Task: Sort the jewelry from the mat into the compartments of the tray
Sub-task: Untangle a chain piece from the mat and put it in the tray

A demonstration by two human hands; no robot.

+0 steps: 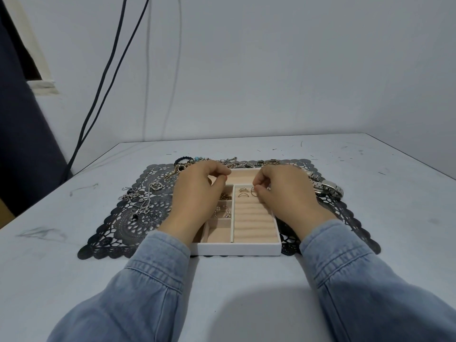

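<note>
I see the tray (pixel 237 248) on the near-middle of the mat (pixel 116 230), on the table (pixel 61 280). White walls, beige lining.

Right half is the ring rolls (pixel 254 220). The far rows hold a gold ring (pixel 243 189) and, just nearer, a plain band (pixel 243 195). Right hand (pixel 286 193) is over that far corner, fingers curled, tips pinching a thin ring (pixel 253 190) that stands upright at the far roll.

Left hand (pixel 197 193) hovers over the tray's left side. Its fingers are curled, thumb and forefinger tips nearly meeting above the long far slot (pixel 244 177). I cannot tell if anything is between them.

Left column, partly under that hand:
- far cell: a gold chain (pixel 225 196)
- middle cell: silver hoops (pixel 223 213)
- near cell (pixel 219 232): shows lining

Unsorted on the mat:
- tangled necklaces (pixel 139 201) on the left
- a bead bracelet (pixel 183 160) at the far-left corner
- a chain pile (pixel 243 164) along the far edge behind the tray
- a watch (pixel 329 188) on the right, just past the right hand

Denim sleeves (pixel 158 267) on both arms. Cables (pixel 106 82) hang on the wall.
</note>
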